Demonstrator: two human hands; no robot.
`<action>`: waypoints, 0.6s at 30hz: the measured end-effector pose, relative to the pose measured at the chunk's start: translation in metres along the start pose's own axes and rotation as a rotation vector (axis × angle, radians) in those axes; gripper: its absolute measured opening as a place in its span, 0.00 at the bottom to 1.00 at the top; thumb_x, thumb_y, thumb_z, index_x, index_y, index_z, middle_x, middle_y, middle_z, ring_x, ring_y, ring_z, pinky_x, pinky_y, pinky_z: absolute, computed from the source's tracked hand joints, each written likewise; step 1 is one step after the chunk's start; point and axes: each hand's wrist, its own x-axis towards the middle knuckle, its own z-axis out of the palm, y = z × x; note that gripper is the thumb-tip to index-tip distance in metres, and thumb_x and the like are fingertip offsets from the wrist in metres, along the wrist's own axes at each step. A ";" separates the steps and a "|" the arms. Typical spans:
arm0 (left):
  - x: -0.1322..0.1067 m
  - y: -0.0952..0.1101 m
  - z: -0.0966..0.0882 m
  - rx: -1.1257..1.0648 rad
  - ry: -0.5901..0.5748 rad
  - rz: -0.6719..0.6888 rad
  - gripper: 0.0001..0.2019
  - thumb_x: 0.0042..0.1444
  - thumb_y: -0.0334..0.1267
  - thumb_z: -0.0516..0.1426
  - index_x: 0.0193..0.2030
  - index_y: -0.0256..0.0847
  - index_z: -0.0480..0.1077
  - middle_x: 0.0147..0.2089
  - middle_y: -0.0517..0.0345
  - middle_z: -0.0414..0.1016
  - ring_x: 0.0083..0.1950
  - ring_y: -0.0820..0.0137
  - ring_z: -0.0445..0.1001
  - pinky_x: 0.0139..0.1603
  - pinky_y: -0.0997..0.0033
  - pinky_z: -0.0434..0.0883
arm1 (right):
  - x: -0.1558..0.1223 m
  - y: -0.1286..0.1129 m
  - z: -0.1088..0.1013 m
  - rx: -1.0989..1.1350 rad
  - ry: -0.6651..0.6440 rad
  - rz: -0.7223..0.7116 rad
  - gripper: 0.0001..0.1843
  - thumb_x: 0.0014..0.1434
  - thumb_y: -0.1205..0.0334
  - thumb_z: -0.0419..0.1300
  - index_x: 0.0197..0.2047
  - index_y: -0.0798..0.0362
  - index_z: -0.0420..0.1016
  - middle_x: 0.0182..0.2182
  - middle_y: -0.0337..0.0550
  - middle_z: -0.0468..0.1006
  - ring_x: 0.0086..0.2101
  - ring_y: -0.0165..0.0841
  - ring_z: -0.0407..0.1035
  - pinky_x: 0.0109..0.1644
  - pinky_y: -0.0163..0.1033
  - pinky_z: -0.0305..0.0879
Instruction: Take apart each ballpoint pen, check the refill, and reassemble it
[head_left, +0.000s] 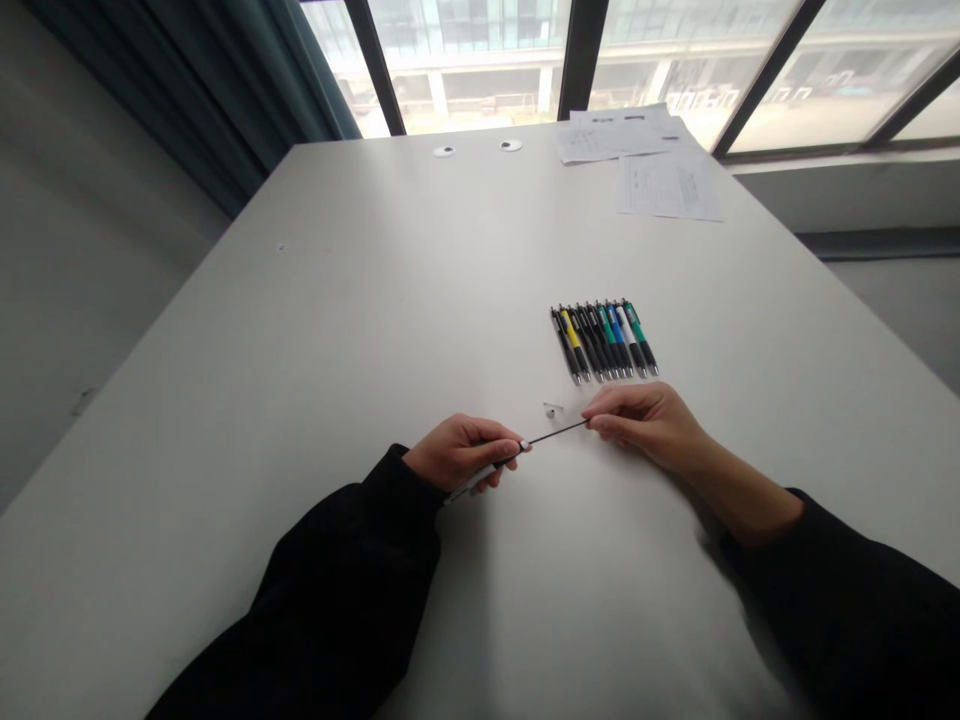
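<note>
My left hand (469, 452) is closed around a pen barrel (474, 482) that is light in colour with a dark grip. A thin dark ink refill (561, 432) runs from the barrel's front end across to my right hand (646, 420), which pinches its far end between thumb and fingertips. Whether the refill's inner end is still inside the barrel cannot be made out. Just beyond the refill lie a small metal pen tip (550, 413) and a thin piece that looks like a spring (553, 405).
Several click pens (604, 340) in black, yellow, green, blue and white lie in a row beyond my right hand. Printed papers (667, 185) rest at the table's far right. Two white oval pieces (511, 146) sit near the far edge of the white table (360, 300), below the windows.
</note>
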 end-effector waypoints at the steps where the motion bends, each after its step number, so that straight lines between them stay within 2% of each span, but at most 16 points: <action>1: 0.000 0.000 0.001 -0.001 -0.004 0.011 0.25 0.47 0.55 0.69 0.37 0.30 0.78 0.27 0.55 0.75 0.19 0.76 0.69 0.14 0.77 0.65 | 0.000 -0.001 0.002 -0.019 -0.013 -0.010 0.11 0.52 0.55 0.74 0.34 0.54 0.86 0.27 0.45 0.80 0.25 0.29 0.70 0.26 0.34 0.64; 5: 0.002 0.002 0.008 -0.008 -0.048 0.026 0.25 0.46 0.56 0.69 0.34 0.30 0.78 0.25 0.55 0.75 0.18 0.77 0.68 0.15 0.78 0.65 | -0.003 -0.004 0.020 -0.035 -0.072 -0.074 0.12 0.55 0.54 0.72 0.35 0.55 0.86 0.31 0.47 0.82 0.28 0.31 0.72 0.29 0.35 0.66; 10: 0.003 0.002 0.019 -0.063 -0.126 0.043 0.23 0.50 0.54 0.68 0.31 0.30 0.76 0.20 0.58 0.73 0.17 0.78 0.66 0.17 0.79 0.64 | -0.006 -0.004 0.044 -0.076 -0.159 -0.156 0.11 0.56 0.55 0.71 0.34 0.55 0.85 0.28 0.46 0.80 0.27 0.31 0.71 0.29 0.36 0.65; 15: 0.006 -0.003 0.020 -0.183 -0.092 0.070 0.21 0.50 0.51 0.69 0.33 0.33 0.71 0.28 0.53 0.79 0.19 0.77 0.70 0.15 0.79 0.63 | -0.006 0.002 0.044 0.073 -0.156 -0.057 0.21 0.51 0.55 0.75 0.46 0.54 0.80 0.25 0.37 0.74 0.23 0.27 0.64 0.27 0.35 0.62; 18: 0.007 -0.005 0.018 -0.173 -0.098 0.072 0.20 0.52 0.49 0.68 0.33 0.33 0.70 0.28 0.53 0.79 0.19 0.77 0.70 0.15 0.80 0.63 | -0.007 0.003 0.041 0.067 -0.164 -0.044 0.15 0.56 0.54 0.71 0.41 0.54 0.79 0.25 0.37 0.71 0.24 0.27 0.61 0.27 0.35 0.59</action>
